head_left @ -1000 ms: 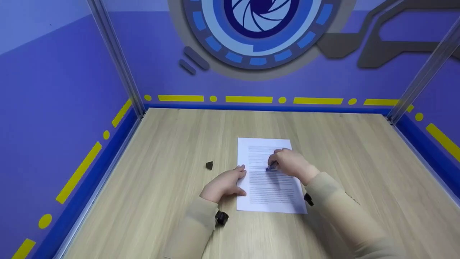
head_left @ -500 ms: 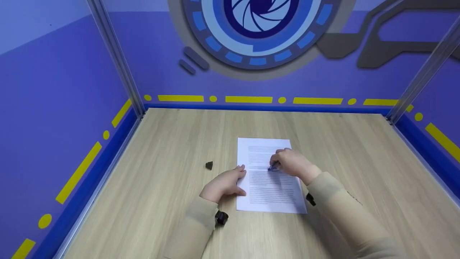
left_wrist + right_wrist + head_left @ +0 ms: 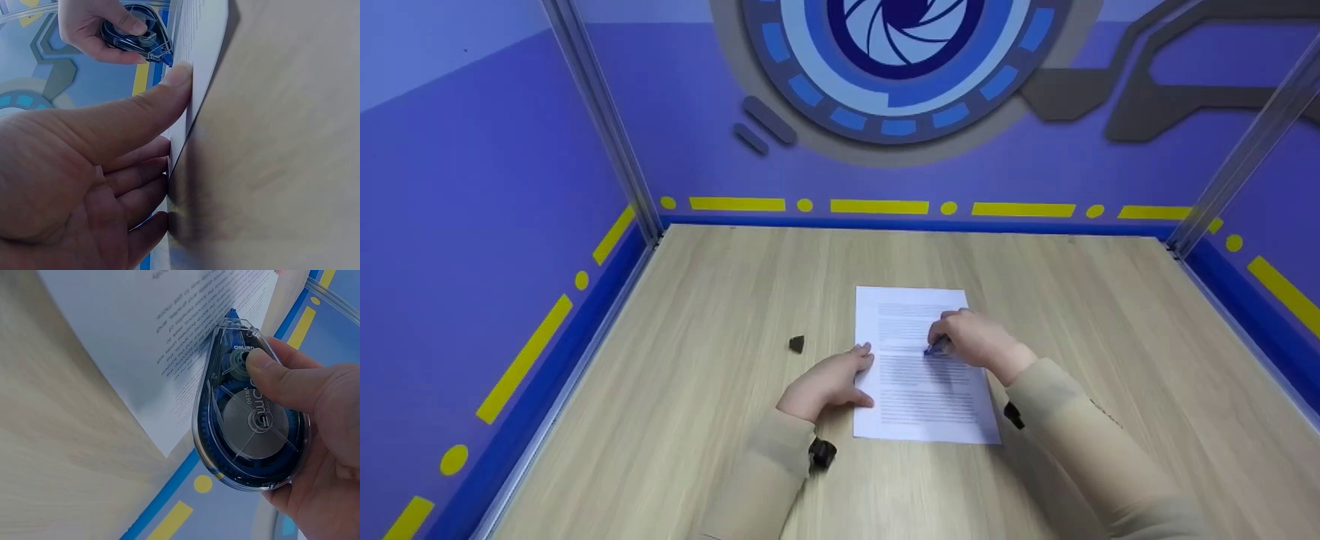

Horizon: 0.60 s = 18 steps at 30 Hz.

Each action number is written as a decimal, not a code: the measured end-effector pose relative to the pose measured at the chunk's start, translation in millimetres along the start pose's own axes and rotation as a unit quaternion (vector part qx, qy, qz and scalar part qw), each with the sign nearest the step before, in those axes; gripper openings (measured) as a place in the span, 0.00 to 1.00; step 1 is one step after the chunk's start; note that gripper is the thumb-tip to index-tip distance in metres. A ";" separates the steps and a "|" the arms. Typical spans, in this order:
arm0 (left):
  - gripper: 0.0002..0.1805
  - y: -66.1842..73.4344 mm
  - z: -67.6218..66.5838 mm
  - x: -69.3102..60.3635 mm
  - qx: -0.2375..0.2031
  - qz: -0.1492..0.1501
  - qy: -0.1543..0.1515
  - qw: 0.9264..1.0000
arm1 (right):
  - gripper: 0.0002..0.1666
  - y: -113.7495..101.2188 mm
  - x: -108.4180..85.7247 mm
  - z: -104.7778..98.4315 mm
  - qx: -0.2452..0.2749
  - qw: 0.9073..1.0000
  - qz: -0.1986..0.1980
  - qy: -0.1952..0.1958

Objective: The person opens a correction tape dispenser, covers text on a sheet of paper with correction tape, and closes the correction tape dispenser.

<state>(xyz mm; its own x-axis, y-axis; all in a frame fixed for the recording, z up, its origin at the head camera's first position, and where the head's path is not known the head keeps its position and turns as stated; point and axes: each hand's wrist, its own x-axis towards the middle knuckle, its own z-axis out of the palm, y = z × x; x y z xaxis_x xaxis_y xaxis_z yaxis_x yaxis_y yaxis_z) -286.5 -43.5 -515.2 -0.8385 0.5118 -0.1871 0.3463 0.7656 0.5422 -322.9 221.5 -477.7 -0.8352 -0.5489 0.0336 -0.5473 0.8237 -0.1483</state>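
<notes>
A printed sheet of paper (image 3: 900, 420) lies flat on the wooden table. My right hand (image 3: 976, 337) grips a correction tape dispenser (image 3: 247, 416) with a clear case and blue insides, thumb on its flat side. Its blue tip meets the sheet at a line of text around mid-page. My left hand (image 3: 829, 382) rests at the sheet's left edge, with extended fingertips and thumb pressing on the paper and table. In the left wrist view, the dispenser (image 3: 140, 34) shows beyond my left thumb (image 3: 140, 115).
A small dark angular piece (image 3: 797, 344) lies on the table (image 3: 735, 285) left of the sheet. Blue-purple panels (image 3: 682, 120) with yellow dashes enclose the back and sides. Metal posts (image 3: 600, 112) stand at the back corners.
My right hand has slid slightly to the right along the text line with the correction tape dispenser. The left hand and the sheet have stayed in place.
</notes>
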 end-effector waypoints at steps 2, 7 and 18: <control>0.44 0.0 -0.1 0.6 0.001 -0.002 -0.002 1.000 | 0.11 0.7 -0.5 -0.3 0.005 1.000 0.000 0.002; 0.44 0.2 -0.2 1.3 0.000 -0.006 -0.007 1.000 | 0.11 2.4 -2.6 -0.7 0.004 1.000 0.003 0.001; 0.44 0.2 0.0 0.4 0.006 0.001 -0.003 1.000 | 0.10 4.9 -5.3 -1.2 -0.008 1.000 0.008 -0.002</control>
<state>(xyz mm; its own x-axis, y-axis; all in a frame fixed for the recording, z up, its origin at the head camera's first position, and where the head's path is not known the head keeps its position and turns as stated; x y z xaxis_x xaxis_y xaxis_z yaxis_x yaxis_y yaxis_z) -286.8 -43.1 -515.3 -0.8354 0.5153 -0.1912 0.3527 0.7694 0.5326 -321.2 228.6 -477.4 -0.8433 -0.5368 0.0281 -0.5354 0.8342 -0.1324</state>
